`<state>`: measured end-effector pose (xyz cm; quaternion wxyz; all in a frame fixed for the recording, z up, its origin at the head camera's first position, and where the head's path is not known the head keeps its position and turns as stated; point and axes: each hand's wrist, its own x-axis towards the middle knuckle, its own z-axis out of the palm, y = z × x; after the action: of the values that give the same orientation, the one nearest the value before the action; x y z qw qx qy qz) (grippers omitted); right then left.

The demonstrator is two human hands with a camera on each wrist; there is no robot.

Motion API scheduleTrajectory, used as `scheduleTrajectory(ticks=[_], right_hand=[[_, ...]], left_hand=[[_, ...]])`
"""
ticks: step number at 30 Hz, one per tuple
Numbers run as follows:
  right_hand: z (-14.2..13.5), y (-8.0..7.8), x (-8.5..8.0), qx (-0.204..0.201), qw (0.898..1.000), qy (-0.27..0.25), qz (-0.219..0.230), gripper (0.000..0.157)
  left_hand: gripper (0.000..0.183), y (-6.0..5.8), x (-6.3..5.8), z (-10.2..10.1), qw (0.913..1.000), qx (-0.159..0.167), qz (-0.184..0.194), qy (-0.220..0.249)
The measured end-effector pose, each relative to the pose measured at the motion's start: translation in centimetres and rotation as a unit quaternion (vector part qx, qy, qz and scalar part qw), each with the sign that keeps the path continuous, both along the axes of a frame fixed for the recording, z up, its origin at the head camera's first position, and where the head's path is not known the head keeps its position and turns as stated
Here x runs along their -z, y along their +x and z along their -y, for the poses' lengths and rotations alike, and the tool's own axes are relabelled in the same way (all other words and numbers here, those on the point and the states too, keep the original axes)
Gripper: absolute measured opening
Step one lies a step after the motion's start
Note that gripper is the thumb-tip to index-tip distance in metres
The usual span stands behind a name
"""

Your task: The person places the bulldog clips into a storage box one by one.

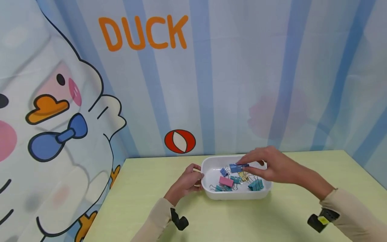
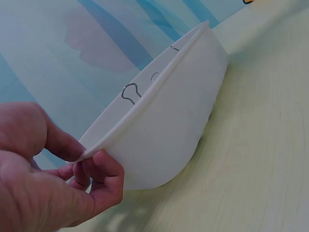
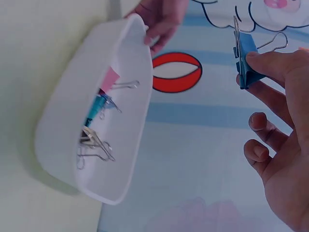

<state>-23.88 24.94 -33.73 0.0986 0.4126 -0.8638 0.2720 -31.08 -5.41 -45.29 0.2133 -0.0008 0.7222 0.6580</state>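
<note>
A white plastic tray [image 1: 239, 195] stands on the table, with several binder clips inside in teal, pink, yellow and blue. At its left end my left hand [image 1: 188, 179] pinches the rim, seen closely in the left wrist view with thumb and fingers on the edge. Above the tray's far right part, my right hand [image 1: 273, 167] holds a blue binder clip [image 3: 247, 60] between thumb and fingers. That clip's wire handles stick out to either side. In the tray lie a pink binder clip [image 1: 226, 182] and a teal binder clip [image 1: 256, 185].
The pale yellow table [image 1: 235, 222] runs back to a striped blue curtain [image 1: 239, 84] printed with a duck and a red ball. A dark camera is strapped at each wrist over the beige sleeves [image 1: 356, 208].
</note>
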Motion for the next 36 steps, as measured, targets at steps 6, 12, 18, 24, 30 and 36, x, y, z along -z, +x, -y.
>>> scheduleTrajectory(ticks=[6, 12, 18, 24, 30, 36], right_hand=[[-0.1, -2.7, -0.9, 0.036, 0.999, -0.001, -0.023, 0.022], [-0.6, -4.3, -0.2, 0.078, 0.997, -0.010, -0.015, 0.019], [-0.9, -5.3, 0.1, 0.105, 0.994, -0.025, -0.029, 0.024], [-1.1, -4.9, 0.1, 0.127, 0.991, -0.031, -0.031, 0.057], [-1.1, -3.8, 0.0, 0.119, 0.992, -0.020, -0.032, 0.061], [-1.2, -3.2, 0.3, 0.111, 0.993, -0.012, -0.021, 0.060]], left_hand=[[0.038, 0.0, 0.0, 0.1, 1.0000, -0.004, 0.000, -0.007], [0.036, 0.1, 0.1, 0.2, 0.9999, -0.001, -0.001, -0.011], [0.036, 0.0, 0.1, 0.1, 0.9999, 0.000, -0.006, -0.015], [0.037, 0.2, 0.3, -0.1, 0.9999, 0.003, -0.001, -0.012], [0.037, 0.2, 0.3, -0.2, 0.9999, 0.002, -0.003, -0.011], [0.037, 0.1, 0.3, -0.2, 0.9999, 0.000, -0.003, -0.016]])
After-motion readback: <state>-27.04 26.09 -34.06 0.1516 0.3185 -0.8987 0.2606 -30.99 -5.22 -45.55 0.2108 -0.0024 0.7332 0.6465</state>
